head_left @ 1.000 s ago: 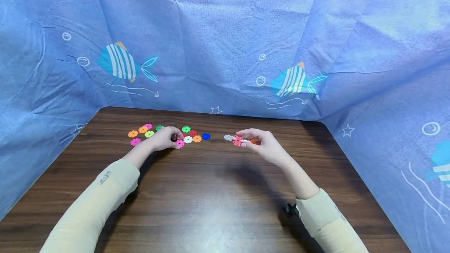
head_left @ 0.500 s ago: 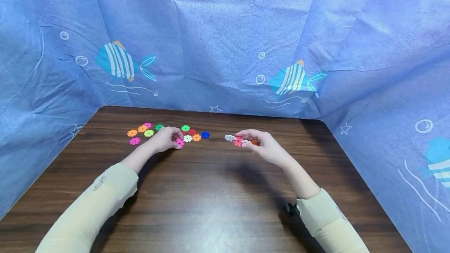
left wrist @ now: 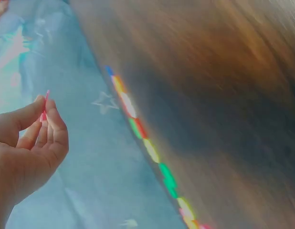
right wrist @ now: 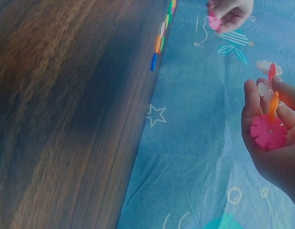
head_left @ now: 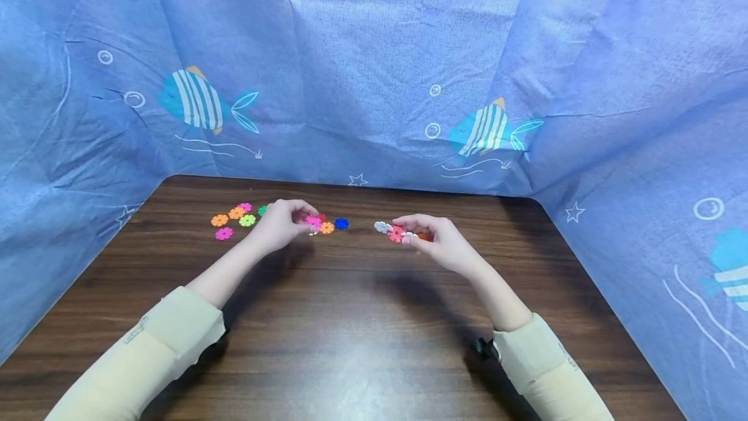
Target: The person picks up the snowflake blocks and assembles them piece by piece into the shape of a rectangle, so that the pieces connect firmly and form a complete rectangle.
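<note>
Your left hand (head_left: 279,226) pinches a pink disc (head_left: 313,221), your right hand (head_left: 439,240) joined discs (head_left: 395,234); between them, a blue disc (head_left: 341,223) lies far on the bench (head_left: 345,304).

Smooth plastic discs (right wrist: 268,137), glossy wood-grain tabletop (head_left: 350,323)

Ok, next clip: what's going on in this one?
A person's left hand pinches a pink disc, lifted clear of the wooden table. The right hand holds a cluster of notched discs that look slotted together. The two hands are apart. Loose discs in several colours lie towards the table's far left.
</note>
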{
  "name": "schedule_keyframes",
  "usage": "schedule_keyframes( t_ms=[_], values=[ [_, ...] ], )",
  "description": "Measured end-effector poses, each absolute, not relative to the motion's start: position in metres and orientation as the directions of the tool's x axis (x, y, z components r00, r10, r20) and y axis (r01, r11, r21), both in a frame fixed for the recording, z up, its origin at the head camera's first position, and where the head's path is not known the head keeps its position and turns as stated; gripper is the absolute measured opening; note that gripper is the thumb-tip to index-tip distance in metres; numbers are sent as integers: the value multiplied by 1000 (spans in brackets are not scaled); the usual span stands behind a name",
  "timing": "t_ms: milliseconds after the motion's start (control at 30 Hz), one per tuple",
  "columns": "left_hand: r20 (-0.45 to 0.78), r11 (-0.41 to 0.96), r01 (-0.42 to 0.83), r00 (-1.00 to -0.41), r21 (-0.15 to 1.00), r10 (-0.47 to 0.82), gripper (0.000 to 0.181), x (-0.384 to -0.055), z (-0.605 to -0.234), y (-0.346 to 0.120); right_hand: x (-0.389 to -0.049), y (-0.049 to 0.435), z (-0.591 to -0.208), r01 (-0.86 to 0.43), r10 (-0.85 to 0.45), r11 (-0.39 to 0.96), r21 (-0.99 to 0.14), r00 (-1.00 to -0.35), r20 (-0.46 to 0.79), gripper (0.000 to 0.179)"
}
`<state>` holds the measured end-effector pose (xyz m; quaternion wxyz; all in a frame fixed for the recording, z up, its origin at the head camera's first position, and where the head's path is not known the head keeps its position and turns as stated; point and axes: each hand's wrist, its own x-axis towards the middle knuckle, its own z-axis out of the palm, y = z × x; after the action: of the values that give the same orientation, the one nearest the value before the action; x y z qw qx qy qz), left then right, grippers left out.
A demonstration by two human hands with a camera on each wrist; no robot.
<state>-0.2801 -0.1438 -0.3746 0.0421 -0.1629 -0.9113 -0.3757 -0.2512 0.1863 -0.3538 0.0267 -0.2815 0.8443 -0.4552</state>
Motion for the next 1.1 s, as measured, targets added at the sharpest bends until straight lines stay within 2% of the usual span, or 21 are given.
schedule_keyframes(
  t_ms=[200,400,767,1100],
  values=[
    [242,618,348,-937,705,252,25,-265,-360,-133,-249,183,-353,-452,-484,429,-782,-846,223,31],
    [287,547,357,-934,757,211,27,-250,-348,-120,-235,173,-338,-479,-508,400,-781,-825,247,30],
    [252,416,296,-955,860,159,25,-232,-337,-100,-222,162,-323,-561,-552,371,-740,-774,311,25],
    [236,295,286,-952,912,193,27,-230,-341,-88,-223,157,-324,-526,-583,305,-794,-762,282,23]
  ],
)
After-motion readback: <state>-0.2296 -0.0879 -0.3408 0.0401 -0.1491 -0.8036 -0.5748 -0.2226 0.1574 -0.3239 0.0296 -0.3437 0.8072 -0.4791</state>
